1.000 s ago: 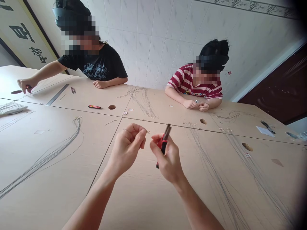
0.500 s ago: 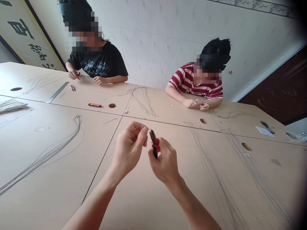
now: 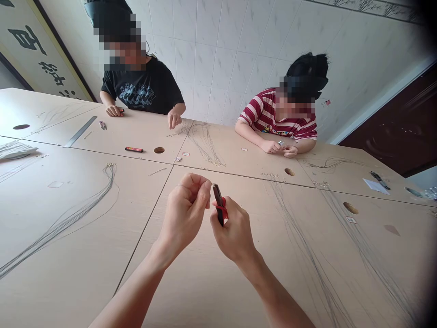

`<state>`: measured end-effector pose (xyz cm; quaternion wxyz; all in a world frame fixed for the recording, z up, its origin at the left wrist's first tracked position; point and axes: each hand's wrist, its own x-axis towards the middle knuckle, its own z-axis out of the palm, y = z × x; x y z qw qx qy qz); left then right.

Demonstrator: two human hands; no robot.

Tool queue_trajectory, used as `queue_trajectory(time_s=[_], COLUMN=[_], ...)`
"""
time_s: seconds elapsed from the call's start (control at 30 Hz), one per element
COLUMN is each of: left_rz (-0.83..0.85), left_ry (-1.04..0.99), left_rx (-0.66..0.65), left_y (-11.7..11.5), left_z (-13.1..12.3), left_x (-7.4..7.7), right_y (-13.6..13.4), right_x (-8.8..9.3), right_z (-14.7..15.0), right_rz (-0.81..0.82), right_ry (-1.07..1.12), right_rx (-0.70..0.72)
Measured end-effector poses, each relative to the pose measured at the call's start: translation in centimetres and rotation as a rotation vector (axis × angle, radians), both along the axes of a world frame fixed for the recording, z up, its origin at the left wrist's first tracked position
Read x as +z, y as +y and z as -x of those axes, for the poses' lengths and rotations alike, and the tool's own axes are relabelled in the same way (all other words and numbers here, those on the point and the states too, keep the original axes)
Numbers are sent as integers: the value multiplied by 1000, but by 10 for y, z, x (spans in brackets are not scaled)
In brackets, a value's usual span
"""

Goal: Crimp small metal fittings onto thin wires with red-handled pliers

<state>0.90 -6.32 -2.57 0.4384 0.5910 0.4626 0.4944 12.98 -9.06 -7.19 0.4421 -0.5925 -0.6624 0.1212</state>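
Observation:
My left hand [image 3: 186, 214] is closed in a pinch on a tiny piece, mostly hidden between thumb and forefinger. Wrapped round pliers [image 3: 218, 200] with red and black handles is my right hand [image 3: 235, 228]. The dark jaws point up and meet the small piece at my left fingertips. To the left, a bundle of thin grey wires [image 3: 92, 200] with gold-coloured ends lies on the table [image 3: 191, 282]. More wires [image 3: 300, 237] lie to the right.
Across the table sit a person in a black shirt [image 3: 139, 86] and a person in a striped shirt [image 3: 264, 109]. A ruler [image 3: 81, 131], a red and black item [image 3: 134, 149], a pen [image 3: 380, 180] and round table holes [image 3: 159, 150] are in view.
The plier jaws and handles have closed together. The person in black has moved one hand right, towards the far wires, and the other hand has shifted slightly.

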Motion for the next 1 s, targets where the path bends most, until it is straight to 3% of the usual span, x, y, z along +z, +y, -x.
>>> queue_trajectory(time_s=[0.3,1.0], left_rz=[-12,-26], left_ry=[5,12], left_rx=[-3,-11], left_y=[0,-1], left_z=[-2,-1], left_x=[1,-2], right_y=[1,3], right_x=[-3,-5], right_z=[1,0], right_rz=[58,-105], right_ry=[-13,-126], right_rx=[-14,-67])
